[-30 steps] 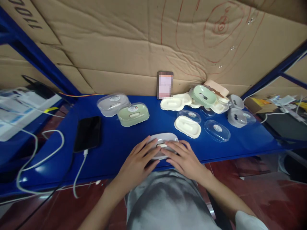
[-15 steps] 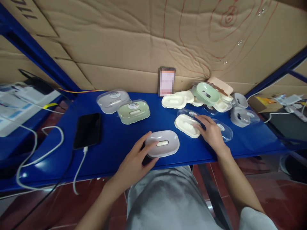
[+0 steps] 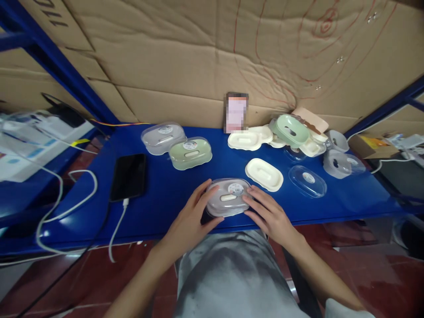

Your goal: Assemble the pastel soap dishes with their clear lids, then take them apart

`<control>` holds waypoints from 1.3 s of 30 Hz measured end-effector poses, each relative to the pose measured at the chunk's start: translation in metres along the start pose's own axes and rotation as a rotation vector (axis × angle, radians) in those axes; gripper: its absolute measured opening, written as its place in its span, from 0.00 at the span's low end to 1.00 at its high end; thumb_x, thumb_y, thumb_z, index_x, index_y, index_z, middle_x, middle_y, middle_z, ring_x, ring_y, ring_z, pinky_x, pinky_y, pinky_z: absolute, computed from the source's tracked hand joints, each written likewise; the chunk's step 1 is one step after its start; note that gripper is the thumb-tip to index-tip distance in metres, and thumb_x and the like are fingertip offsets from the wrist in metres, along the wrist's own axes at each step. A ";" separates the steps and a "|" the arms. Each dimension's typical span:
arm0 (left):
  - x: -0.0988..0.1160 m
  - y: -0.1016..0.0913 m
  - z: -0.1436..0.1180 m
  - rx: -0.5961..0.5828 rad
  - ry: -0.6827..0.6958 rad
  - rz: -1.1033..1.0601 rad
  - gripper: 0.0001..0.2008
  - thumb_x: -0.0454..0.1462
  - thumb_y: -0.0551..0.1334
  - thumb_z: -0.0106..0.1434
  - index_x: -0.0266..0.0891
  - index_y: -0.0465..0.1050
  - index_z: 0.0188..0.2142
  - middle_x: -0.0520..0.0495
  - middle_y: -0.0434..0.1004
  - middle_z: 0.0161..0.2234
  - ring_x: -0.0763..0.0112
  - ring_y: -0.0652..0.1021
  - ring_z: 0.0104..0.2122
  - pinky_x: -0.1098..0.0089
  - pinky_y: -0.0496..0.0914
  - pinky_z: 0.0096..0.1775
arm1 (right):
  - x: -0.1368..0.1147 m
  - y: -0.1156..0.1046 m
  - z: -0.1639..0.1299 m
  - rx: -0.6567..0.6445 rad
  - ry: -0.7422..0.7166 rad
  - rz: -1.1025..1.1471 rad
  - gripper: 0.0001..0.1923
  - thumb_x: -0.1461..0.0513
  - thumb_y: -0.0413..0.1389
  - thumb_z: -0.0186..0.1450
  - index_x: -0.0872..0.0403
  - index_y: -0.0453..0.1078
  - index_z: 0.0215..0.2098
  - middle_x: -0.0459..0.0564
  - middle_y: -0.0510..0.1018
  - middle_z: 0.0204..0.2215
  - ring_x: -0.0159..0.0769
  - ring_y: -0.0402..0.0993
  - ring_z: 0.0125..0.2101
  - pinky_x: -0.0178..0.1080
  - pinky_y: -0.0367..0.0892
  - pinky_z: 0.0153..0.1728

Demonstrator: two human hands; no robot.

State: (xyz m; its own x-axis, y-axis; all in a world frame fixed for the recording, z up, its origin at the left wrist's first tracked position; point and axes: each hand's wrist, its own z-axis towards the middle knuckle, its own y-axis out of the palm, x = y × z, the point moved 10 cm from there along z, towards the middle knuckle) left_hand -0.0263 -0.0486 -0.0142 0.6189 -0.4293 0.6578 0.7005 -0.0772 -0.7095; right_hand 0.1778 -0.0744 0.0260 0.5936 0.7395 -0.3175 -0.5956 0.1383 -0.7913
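While both hands, left hand (image 3: 192, 216) and right hand (image 3: 270, 216), press on the grey box (image 3: 228, 196) at the near edge of the surface (image 3: 165, 194), its clear lid sits on. Two closed boxes (image 3: 179, 145) stand far left; loose parts (image 3: 298, 150) wait right.

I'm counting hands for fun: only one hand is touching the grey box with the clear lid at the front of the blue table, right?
Not quite. The head view shows both hands on the grey box: the left hand and the right hand, one at each side.
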 end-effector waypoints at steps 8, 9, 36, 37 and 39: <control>-0.002 -0.002 -0.002 0.049 0.016 0.036 0.37 0.41 0.72 0.68 0.53 0.58 0.71 0.40 0.61 0.74 0.52 0.71 0.69 0.53 0.76 0.63 | -0.001 0.011 -0.006 -0.079 -0.023 0.027 0.40 0.72 0.53 0.75 0.42 0.48 0.80 0.48 0.66 0.73 0.47 0.57 0.74 0.57 0.69 0.70; -0.001 -0.003 -0.003 0.052 0.024 0.056 0.37 0.42 0.72 0.68 0.53 0.58 0.71 0.40 0.61 0.74 0.52 0.71 0.69 0.53 0.76 0.62 | 0.000 0.014 -0.008 -0.089 -0.023 0.020 0.40 0.73 0.51 0.75 0.42 0.47 0.80 0.47 0.65 0.73 0.47 0.56 0.75 0.57 0.69 0.70; -0.014 -0.044 -0.004 0.247 -0.040 0.307 0.28 0.45 0.69 0.70 0.44 0.64 0.65 0.36 0.70 0.68 0.48 0.77 0.64 0.51 0.77 0.60 | 0.020 -0.001 -0.007 -0.029 0.131 -0.093 0.35 0.62 0.55 0.77 0.41 0.52 0.79 0.53 0.63 0.74 0.50 0.59 0.74 0.60 0.63 0.71; -0.019 -0.053 -0.004 0.285 -0.063 0.355 0.28 0.46 0.69 0.69 0.43 0.65 0.64 0.35 0.71 0.67 0.46 0.76 0.64 0.49 0.77 0.60 | 0.029 -0.007 -0.010 0.004 0.168 -0.132 0.33 0.62 0.55 0.77 0.42 0.54 0.78 0.53 0.67 0.72 0.50 0.62 0.72 0.62 0.62 0.71; -0.028 -0.069 -0.002 0.337 -0.101 0.436 0.29 0.47 0.68 0.69 0.40 0.66 0.64 0.32 0.72 0.66 0.42 0.76 0.64 0.47 0.75 0.61 | 0.048 -0.018 -0.019 0.058 0.258 -0.220 0.30 0.60 0.55 0.78 0.43 0.59 0.75 0.54 0.71 0.70 0.53 0.65 0.71 0.65 0.61 0.70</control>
State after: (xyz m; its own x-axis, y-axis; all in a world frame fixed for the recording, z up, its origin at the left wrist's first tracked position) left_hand -0.0926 -0.0324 0.0154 0.8959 -0.2676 0.3546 0.4369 0.3869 -0.8120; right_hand 0.2267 -0.0537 0.0151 0.8243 0.4976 -0.2700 -0.4634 0.3192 -0.8266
